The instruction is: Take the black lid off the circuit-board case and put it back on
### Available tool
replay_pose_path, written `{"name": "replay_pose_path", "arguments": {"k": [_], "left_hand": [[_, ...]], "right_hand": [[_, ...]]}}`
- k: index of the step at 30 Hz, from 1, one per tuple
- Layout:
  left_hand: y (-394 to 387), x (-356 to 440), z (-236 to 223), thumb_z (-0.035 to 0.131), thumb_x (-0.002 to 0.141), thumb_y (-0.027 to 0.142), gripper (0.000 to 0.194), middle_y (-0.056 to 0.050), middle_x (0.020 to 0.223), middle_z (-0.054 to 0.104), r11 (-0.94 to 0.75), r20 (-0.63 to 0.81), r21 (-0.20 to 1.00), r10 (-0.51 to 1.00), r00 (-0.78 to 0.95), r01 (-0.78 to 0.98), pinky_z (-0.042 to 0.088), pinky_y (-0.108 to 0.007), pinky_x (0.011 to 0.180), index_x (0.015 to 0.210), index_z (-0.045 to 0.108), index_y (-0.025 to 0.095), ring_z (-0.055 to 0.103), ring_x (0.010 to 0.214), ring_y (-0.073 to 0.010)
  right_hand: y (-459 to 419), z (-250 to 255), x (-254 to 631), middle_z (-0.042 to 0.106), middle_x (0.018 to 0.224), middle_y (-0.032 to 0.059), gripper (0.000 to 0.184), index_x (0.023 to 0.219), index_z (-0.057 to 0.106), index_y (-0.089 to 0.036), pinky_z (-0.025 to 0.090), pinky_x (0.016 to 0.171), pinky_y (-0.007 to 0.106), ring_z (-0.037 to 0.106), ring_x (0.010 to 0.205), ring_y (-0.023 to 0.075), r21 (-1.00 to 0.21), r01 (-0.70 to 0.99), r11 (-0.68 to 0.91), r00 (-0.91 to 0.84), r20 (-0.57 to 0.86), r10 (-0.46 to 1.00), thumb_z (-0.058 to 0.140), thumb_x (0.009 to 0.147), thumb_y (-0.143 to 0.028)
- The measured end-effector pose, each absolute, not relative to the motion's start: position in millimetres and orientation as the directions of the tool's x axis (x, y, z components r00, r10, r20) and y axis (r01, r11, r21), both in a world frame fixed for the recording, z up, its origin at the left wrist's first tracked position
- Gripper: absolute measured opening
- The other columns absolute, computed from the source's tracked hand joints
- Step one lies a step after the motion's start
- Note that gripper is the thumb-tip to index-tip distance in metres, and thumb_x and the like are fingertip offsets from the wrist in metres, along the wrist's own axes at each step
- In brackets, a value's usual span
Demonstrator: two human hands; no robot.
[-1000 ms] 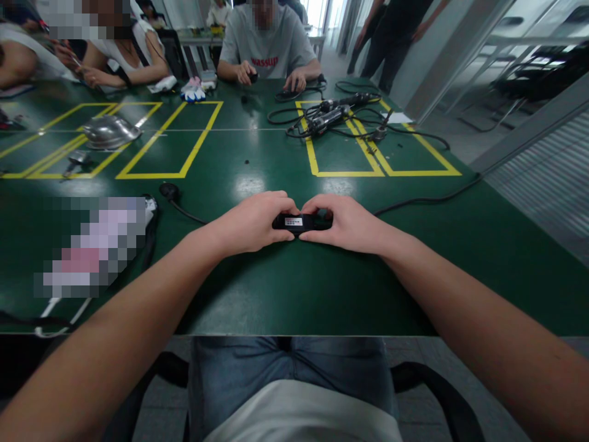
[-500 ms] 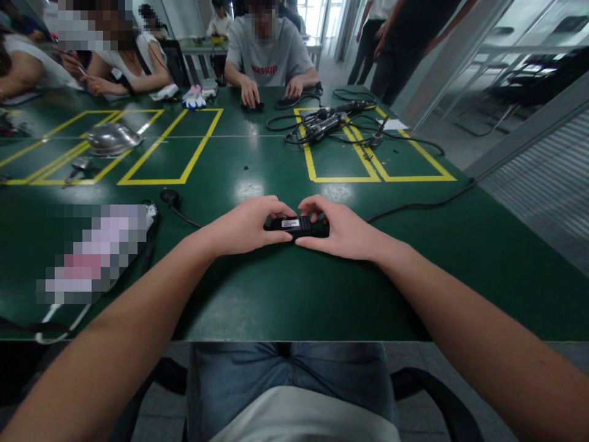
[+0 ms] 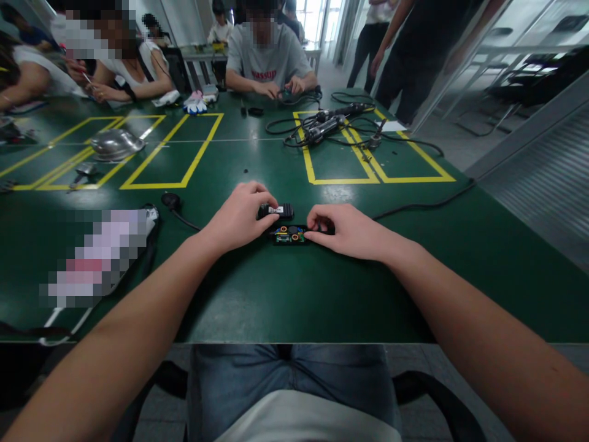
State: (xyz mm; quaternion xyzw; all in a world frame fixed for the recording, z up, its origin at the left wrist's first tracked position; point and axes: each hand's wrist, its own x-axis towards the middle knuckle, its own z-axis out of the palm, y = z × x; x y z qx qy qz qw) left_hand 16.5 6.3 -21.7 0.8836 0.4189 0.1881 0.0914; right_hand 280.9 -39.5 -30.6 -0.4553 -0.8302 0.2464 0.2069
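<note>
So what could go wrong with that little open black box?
The right hand is at the open black box, so its fingers might bump the little parts showing inside. The cover could slip from the left hand. And if the black cord snagged, it might tug the box.

This looked like a shared workshop or training room; a broad green counter [image 3: 322, 294] bore yellow tape [image 3: 340, 182] boxes, seemingly corded tools [image 3: 326, 129], gloves [image 3: 196, 103] and an opened electronics case [image 3: 289, 237]; people [image 3: 271, 58] sat along it; bright windows [image 3: 310, 15] lay behind.
</note>
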Motion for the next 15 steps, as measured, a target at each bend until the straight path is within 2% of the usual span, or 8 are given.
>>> {"name": "replay_pose_path", "arguments": {"k": [2, 4, 6, 10, 15], "left_hand": [[4, 15, -15, 0.070, 0.097, 0.036, 0.020, -0.010, 0.109, 0.073, -0.641, 0.222, 0.349, 0.765, 0.604, 0.683, 0.052, -0.040, 0.094, 0.097, 0.077, 0.018, 0.068, 0.100, -0.0267], [0, 13, -9, 0.071, 0.095, 0.037, 0.020, -0.004, 0.087, 0.070, -0.638, 0.095, 0.405, 0.742, 0.663, 0.655, 0.048, -0.033, 0.077, 0.087, 0.072, 0.019, 0.065, 0.080, -0.0209], [-4, 13, -5, 0.071, 0.094, 0.035, 0.018, 0.000, 0.075, 0.067, -0.628, -0.021, 0.452, 0.703, 0.711, 0.634, 0.042, -0.030, 0.068, 0.085, 0.066, 0.020, 0.061, 0.068, -0.0173], [-7, 14, -2, 0.067, 0.094, 0.028, 0.011, 0.002, 0.075, 0.068, -0.604, -0.078, 0.481, 0.692, 0.718, 0.635, 0.040, -0.028, 0.067, 0.088, 0.062, 0.021, 0.061, 0.067, -0.0162], [-6, 16, -1, 0.065, 0.095, 0.030, 0.012, 0.002, 0.074, 0.068, -0.565, -0.122, 0.494, 0.707, 0.697, 0.660, 0.041, -0.028, 0.068, 0.088, 0.063, 0.021, 0.061, 0.065, -0.0161]], "right_hand": [[-40, -31, 281, 0.066, 0.079, 0.0007, 0.014, 0.090, 0.064, -0.023, 0.041, 0.066, 0.031, 0.056, 0.069, 0.0177, -0.612, 0.649, 0.452, -0.497, 0.109, 0.861, 0.071, 0.095, -0.034], [-40, -31, 281, 0.066, 0.079, 0.0005, 0.013, 0.090, 0.065, -0.023, 0.041, 0.067, 0.031, 0.057, 0.069, 0.0175, -0.619, 0.647, 0.445, -0.495, 0.102, 0.863, 0.070, 0.096, -0.034], [-41, -30, 281, 0.066, 0.078, 0.0001, 0.012, 0.091, 0.065, -0.023, 0.041, 0.067, 0.031, 0.057, 0.069, 0.0174, -0.618, 0.650, 0.442, -0.495, 0.097, 0.863, 0.070, 0.096, -0.033], [-42, -29, 280, 0.067, 0.077, -0.0005, 0.012, 0.091, 0.067, -0.023, 0.040, 0.067, 0.032, 0.058, 0.068, 0.0173, -0.603, 0.668, 0.436, -0.487, 0.089, 0.869, 0.071, 0.096, -0.033], [-42, -29, 280, 0.068, 0.078, 0.0004, 0.011, 0.092, 0.070, -0.022, 0.041, 0.068, 0.032, 0.059, 0.070, 0.0178, -0.599, 0.674, 0.432, -0.473, 0.100, 0.875, 0.072, 0.095, -0.033]]}}
